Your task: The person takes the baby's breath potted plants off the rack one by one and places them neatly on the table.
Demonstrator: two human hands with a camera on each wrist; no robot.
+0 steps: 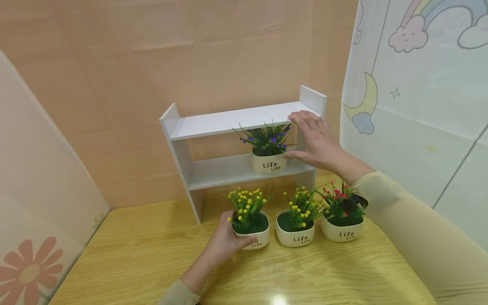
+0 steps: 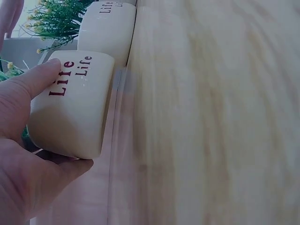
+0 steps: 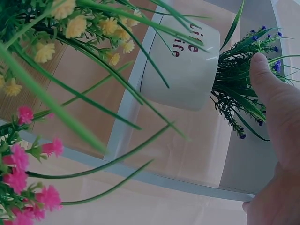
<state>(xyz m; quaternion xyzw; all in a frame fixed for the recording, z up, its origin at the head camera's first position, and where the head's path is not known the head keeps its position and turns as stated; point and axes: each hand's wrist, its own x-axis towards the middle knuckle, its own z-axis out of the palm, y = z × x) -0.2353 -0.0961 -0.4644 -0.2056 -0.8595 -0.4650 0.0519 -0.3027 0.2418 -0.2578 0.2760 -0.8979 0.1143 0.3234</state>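
My left hand (image 1: 223,237) grips a cream pot of yellow flowers (image 1: 248,212) from its left side, thumb across the lettered front. In the left wrist view the thumb (image 2: 42,77) lies on the "Life" print of that pot (image 2: 79,108). On the middle shelf of a white rack (image 1: 232,118) stands a matching pot with purple flowers (image 1: 268,161). My right hand (image 1: 316,140) is just to its right, fingers extended over the top shelf's front edge. In the right wrist view its straight thumb (image 3: 265,77) overlaps the purple flowers, apart from the pot (image 3: 187,70).
A second pot of yellow flowers (image 1: 295,228) and a pot of pink-red flowers (image 1: 341,228) stand on the wooden table (image 1: 145,262), right of the left hand's pot. An orange-tan backdrop (image 1: 133,84) hangs behind the rack; a patterned sheet (image 1: 411,127) hangs at the right.
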